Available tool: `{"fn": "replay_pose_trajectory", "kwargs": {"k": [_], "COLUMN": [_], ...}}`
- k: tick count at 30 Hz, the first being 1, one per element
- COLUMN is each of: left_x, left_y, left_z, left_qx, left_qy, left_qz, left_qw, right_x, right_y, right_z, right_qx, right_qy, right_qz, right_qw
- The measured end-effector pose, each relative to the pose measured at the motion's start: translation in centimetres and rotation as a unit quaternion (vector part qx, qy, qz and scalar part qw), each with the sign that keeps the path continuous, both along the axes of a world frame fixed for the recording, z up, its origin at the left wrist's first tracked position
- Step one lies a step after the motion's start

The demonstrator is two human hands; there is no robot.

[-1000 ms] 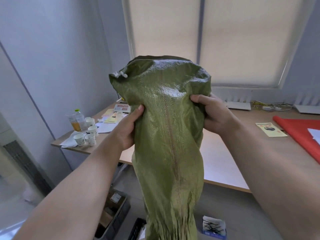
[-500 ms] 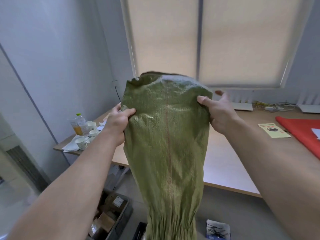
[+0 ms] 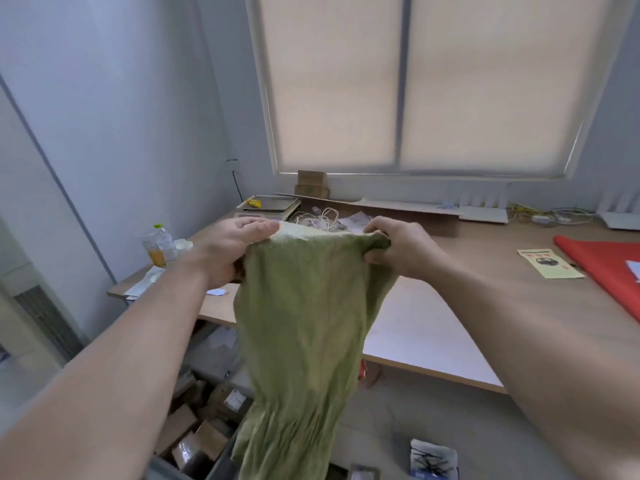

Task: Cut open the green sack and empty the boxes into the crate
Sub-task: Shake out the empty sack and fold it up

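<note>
The green woven sack (image 3: 304, 327) hangs limp and flat in front of me, its lower end bunched near the floor. My left hand (image 3: 230, 249) grips its upper left corner and my right hand (image 3: 398, 247) is shut on its upper right corner. Both hands hold it at about table height. Below on the left, a grey crate (image 3: 221, 460) on the floor holds several brown cardboard boxes (image 3: 194, 434). The sack's bottom hides part of the crate.
A wooden table (image 3: 433, 327) stands behind the sack with a bottle (image 3: 157, 244), cups, a scale (image 3: 268, 206), strings, a leaflet (image 3: 549, 263) and a red sheet (image 3: 606, 268). A small box of black ties (image 3: 433, 459) lies on the floor at the right.
My hands have come down from chest height to table level with the sack. Its top, bulging before, is now flat and slack. My view has tilted down, showing more of the crate.
</note>
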State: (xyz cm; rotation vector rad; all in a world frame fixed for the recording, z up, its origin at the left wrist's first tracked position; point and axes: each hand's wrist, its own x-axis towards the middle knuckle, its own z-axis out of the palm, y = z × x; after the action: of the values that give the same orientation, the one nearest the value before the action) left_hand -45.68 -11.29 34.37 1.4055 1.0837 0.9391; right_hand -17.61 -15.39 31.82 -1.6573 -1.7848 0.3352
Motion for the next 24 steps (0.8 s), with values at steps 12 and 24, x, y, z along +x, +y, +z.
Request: {"fn": "replay_pose_trajectory", "kwargs": {"k": [12, 24], "left_x": [-1.4, -0.7], "left_y": [-1.0, -1.0], "left_z": [-0.8, -2.6], "left_qx": [0.107, 0.018], "left_qy": [0.263, -0.153], "left_qz": [-0.02, 0.145], "left_qw": [0.959, 0.977], "right_x": [0.9, 0.5], "right_y": [1.3, -1.0], "right_z": [-1.2, -5.0], "right_qx": [0.036, -0.096], "right_qy": [0.21, 0.478], "right_qz": [-0.015, 0.144], "right_qw": [0.977, 0.861]}}
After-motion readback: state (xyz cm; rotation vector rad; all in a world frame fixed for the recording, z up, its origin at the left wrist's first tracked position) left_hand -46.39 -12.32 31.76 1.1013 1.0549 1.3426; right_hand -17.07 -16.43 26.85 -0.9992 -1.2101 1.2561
